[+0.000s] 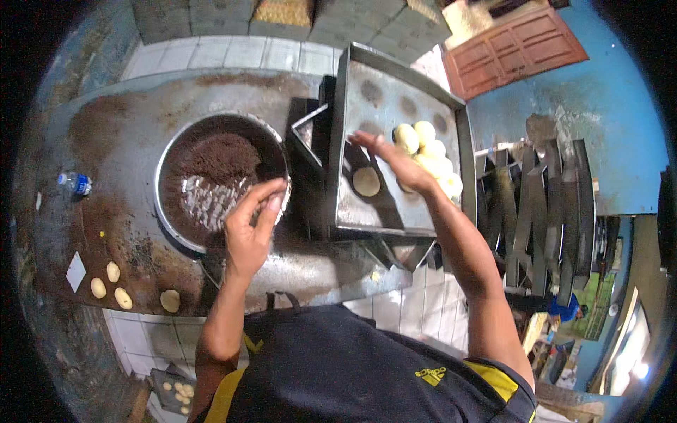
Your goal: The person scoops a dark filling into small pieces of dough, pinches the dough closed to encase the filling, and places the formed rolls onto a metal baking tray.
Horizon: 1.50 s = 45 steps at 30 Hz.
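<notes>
My left hand (248, 224) is over the right side of a round metal bowl (164, 169) of dark brown crumbly material (217, 156), its fingers loosely bent, thumb and forefinger slightly apart, holding nothing that I can see. My right hand (391, 158) is open and flat, fingers stretched out over the left part of a square metal tray (379, 72). A flattened dough disc (366, 181) lies below it on the tray. A pile of pale dough balls (437, 155) sits at the tray's right, partly behind my hand.
The stained metal table (109, 134) carries a plastic bottle (75, 183), a white card (76, 272) and several small dough pieces (123, 298). Dark metal pans (543, 211) stand stacked at right, below a wooden door (513, 49). A pan of dough pieces (178, 395) is low at bottom left.
</notes>
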Tool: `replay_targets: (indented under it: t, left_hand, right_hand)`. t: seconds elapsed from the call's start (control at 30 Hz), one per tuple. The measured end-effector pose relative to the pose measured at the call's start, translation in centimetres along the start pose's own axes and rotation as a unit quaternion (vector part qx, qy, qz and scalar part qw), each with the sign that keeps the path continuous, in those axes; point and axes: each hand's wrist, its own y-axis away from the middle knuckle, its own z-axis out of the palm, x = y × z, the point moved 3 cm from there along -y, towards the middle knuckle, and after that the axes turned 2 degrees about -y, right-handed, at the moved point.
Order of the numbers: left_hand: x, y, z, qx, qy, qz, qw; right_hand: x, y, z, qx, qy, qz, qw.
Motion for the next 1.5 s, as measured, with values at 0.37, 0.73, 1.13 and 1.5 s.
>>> replay_targets:
  t: [0.37, 0.73, 1.13, 1.5]
  left_hand:
    - [3.2, 9.8, 7.8, -0.031, 0.018, 0.058, 0.998]
    - [1.1, 21.8, 16.0, -0.002, -0.029, -0.054, 0.998]
    - [-4.5, 29.2, 1.3, 0.101, 0.198, -0.263, 0.939]
    - [-10.6, 30.9, -17.5, 0.162, 0.161, -0.241, 0.943]
  right_hand:
    - [-6.5, 11.3, -3.6, 0.314, 0.479, 0.004, 0.819]
    - [-12.9, 30.9, 20.8, 0.342, 0.092, -0.081, 0.932]
    - [-9.5, 24.0, 33.7, 0.275, -0.338, -0.033, 0.9]
    - [-7.6, 2.9, 48.3, 0.099, 0.148, -0.043, 0.983]
